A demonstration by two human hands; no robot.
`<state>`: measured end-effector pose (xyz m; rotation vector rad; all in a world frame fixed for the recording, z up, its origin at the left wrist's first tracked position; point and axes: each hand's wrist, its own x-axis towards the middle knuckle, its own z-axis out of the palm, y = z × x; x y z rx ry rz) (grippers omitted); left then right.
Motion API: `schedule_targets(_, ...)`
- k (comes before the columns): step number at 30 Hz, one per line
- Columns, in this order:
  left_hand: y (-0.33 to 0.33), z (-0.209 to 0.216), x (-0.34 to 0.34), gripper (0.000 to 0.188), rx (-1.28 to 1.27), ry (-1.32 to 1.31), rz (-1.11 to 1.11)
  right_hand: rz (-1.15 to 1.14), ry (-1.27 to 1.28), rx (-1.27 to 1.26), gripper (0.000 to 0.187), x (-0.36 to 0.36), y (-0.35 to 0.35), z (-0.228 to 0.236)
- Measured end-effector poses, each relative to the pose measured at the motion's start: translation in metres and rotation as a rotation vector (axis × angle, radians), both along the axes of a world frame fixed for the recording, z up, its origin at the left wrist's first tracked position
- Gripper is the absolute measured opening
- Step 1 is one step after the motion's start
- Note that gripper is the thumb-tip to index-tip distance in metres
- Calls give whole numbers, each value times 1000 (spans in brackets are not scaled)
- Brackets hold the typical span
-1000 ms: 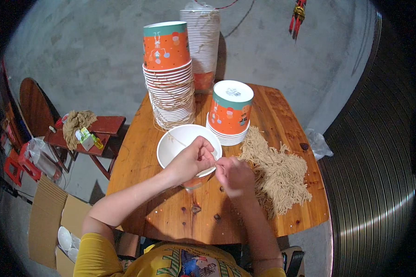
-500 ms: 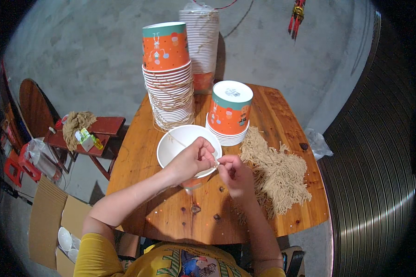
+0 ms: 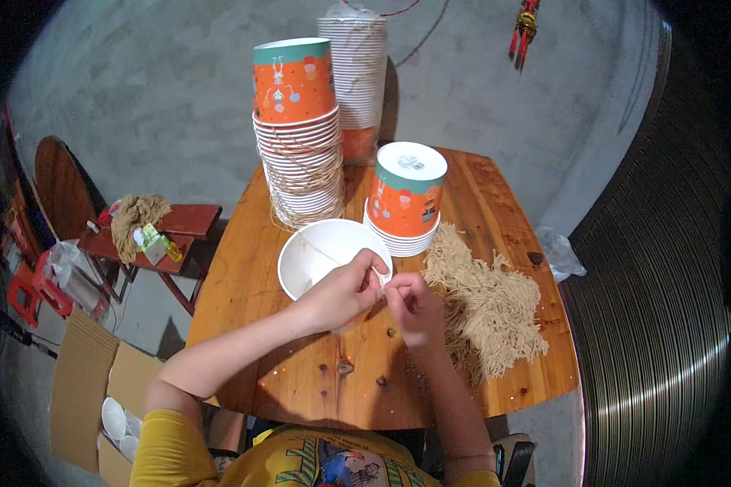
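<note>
Both grips are narrow: our left hand (image 3: 341,294) pinches the right rim of a white paper bowl (image 3: 321,253), fingers closed over the edge, while our right hand (image 3: 413,303) sits just beside it with fingertips pressed together on what looks like a thin pale string; the strand itself is too fine to make out clearly. The two hands nearly touch above the worktop (image 3: 300,381).

That bowl lies open side up on the round wooden worktop, left of centre, with a thin line crossing its inside. Just right of our right hand spreads a heap of beige string pieces (image 3: 487,304), reaching toward the right edge. Beyond the bowl, far and slightly right, stands a short stack of orange cups with a teal band (image 3: 404,199), turned bottom up. Farther left rises a tall stack of the same cups (image 3: 299,130), wound round with string near its lower half, and behind it a taller white stack (image 3: 359,81).

Off the worktop to the left, a small red-brown side table (image 3: 187,223) carries a bundle of string (image 3: 134,215). Flattened cardboard (image 3: 89,390) lies on the floor at near left.
</note>
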<state>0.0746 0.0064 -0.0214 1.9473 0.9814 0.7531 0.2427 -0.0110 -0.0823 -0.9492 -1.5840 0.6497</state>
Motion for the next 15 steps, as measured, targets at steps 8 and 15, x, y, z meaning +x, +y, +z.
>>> schedule_targets(8, -1, -2, -3, 13, 130, 98, 88, 74, 120, -135, 6, 5, -4, 5)
schedule_targets(15, -4, 4, 0, 16, 80, 107, 144, 34, -93, 96, 20, 0, -5, 10)
